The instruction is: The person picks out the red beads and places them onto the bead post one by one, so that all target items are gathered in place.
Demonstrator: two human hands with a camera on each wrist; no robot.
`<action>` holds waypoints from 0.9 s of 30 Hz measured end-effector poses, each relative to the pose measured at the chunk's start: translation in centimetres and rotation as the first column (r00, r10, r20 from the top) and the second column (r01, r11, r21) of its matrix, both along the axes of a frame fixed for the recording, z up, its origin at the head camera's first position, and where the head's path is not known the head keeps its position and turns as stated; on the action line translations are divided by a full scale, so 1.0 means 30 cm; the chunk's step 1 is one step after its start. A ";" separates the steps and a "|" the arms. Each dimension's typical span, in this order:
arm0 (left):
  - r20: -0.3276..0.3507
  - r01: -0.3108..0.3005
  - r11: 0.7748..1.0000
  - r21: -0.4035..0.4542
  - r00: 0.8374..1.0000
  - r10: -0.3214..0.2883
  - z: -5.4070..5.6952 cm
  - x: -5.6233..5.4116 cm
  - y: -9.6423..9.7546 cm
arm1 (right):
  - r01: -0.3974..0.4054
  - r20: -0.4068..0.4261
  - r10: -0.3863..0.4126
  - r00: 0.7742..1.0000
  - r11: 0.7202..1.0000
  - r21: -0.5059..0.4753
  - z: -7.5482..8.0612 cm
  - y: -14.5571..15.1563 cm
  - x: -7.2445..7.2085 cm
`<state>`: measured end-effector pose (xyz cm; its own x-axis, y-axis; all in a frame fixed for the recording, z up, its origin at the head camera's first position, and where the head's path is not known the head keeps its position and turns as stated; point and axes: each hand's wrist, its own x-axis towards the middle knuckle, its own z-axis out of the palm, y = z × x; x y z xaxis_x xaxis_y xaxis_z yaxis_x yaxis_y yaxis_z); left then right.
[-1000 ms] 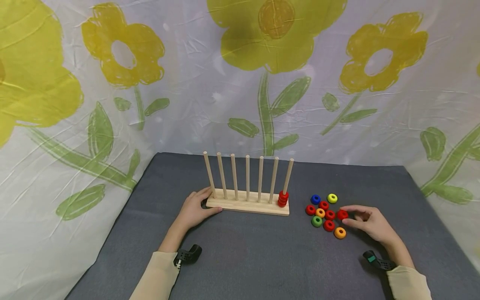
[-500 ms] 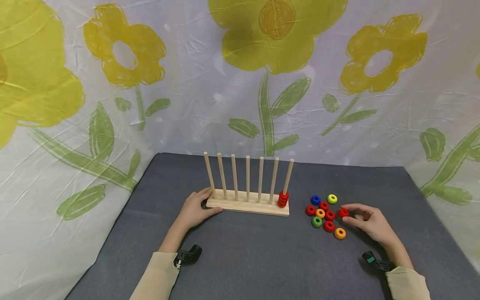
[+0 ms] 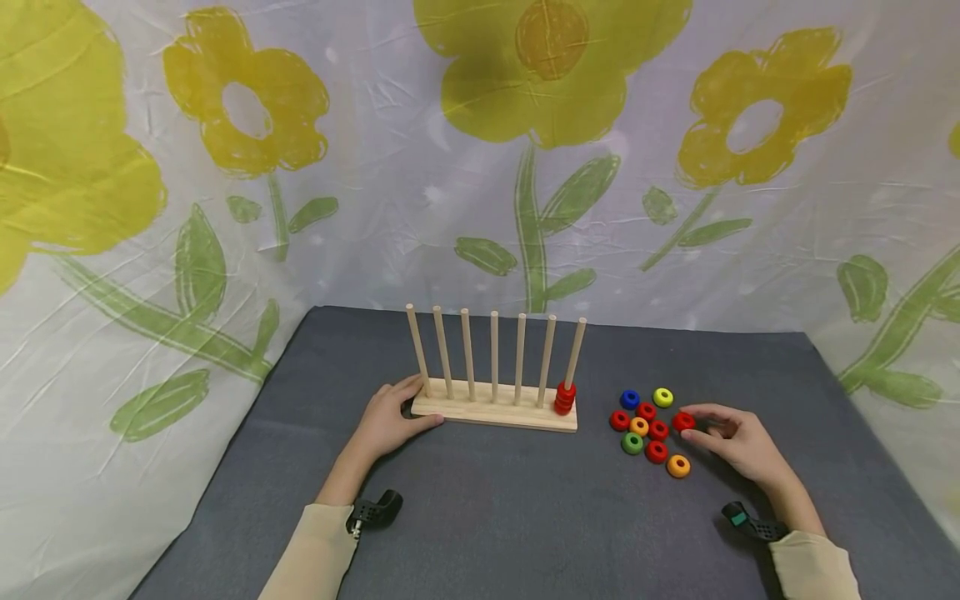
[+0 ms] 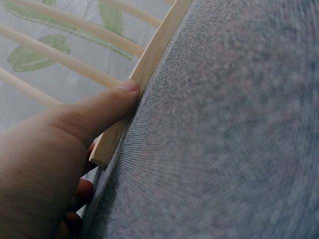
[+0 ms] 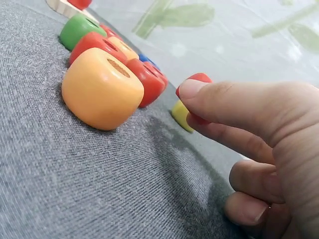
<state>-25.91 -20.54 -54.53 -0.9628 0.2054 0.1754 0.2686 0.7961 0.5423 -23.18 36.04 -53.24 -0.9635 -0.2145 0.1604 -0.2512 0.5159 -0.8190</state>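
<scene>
dark grey cloth covers the worktop (image 3: 525,517). orange bead (image 3: 678,473) nearest of the loose ones, closer to the right edge than the left. just beyond it, right hand (image 3: 738,442) pinches a red bead (image 3: 683,422), thumb and finger, beside other loose beads (image 3: 658,430). left hand (image 3: 390,423) grips the left end of the wooden peg rack (image 3: 487,410); red beads (image 3: 565,398) on its rightmost peg. flowered sheet (image 3: 382,192) past the worktop's far edge.

No readable text or numbers
</scene>
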 end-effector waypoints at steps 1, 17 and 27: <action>-0.001 0.000 1.000 0.002 1.000 0.000 0.000 0.001 0.000 | -0.001 -0.002 0.001 1.000 1.000 0.001 0.000 0.000 -0.001; -0.002 0.006 1.000 0.015 1.000 -0.005 0.002 0.001 0.002 | 0.011 -0.017 -0.011 1.000 0.999 0.033 0.001 0.000 0.002; -0.001 0.006 1.000 0.007 1.000 -0.006 0.000 0.002 -0.003 | -0.022 -0.011 0.022 1.000 0.999 -0.029 0.099 -0.040 0.021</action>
<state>-25.84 -20.62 -54.54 -0.9615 0.2099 0.1775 0.2737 0.7909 0.5474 -22.54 34.85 -50.28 -0.9567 -0.2306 0.1775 -0.2713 0.4859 -0.8308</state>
